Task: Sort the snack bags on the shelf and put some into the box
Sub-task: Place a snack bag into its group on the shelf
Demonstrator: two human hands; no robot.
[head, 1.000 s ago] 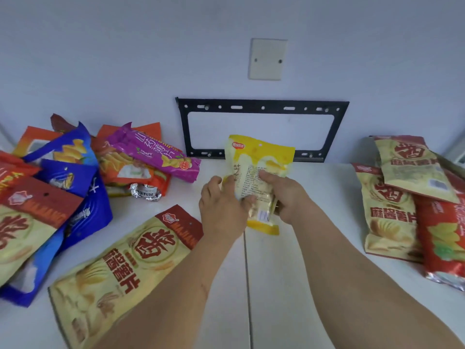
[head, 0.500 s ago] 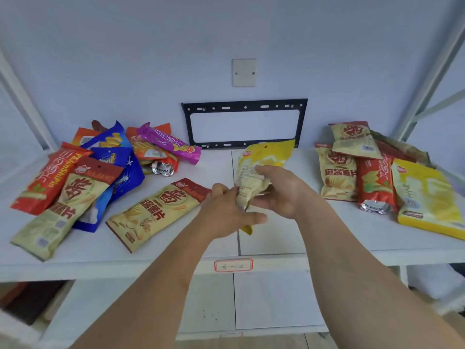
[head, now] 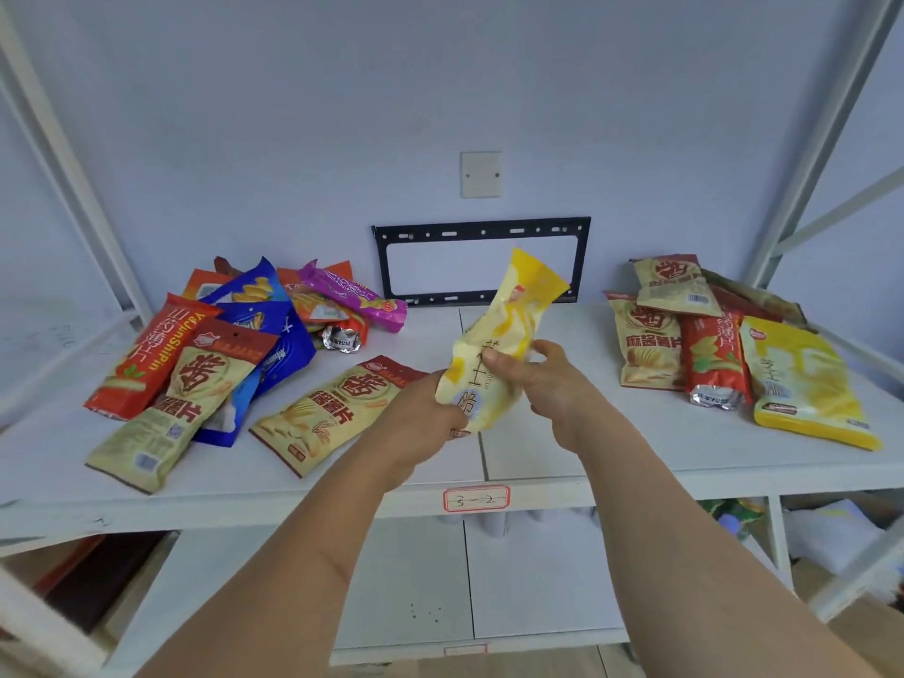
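Note:
A yellow snack bag (head: 508, 330) is held upright above the middle of the white shelf (head: 562, 447). My left hand (head: 420, 413) grips its lower end and my right hand (head: 548, 379) grips its middle from the right. A beige and red chip bag (head: 332, 413) lies flat just left of my left hand. A mixed pile of red, blue, purple and beige bags (head: 230, 345) covers the left of the shelf. On the right lies a sorted group of beige bags (head: 650, 354), a red bag (head: 714, 364) and a yellow bag (head: 802, 384). No box is in view.
A black metal bracket (head: 482, 261) is fixed to the wall behind the shelf. White shelf uprights (head: 73, 178) slant up at both sides. A lower shelf (head: 538, 579) shows below, with some items at its right end.
The view has pulled back from the shelf. The yellow bag has been turned in my hands, its front now facing me, and it stands more upright.

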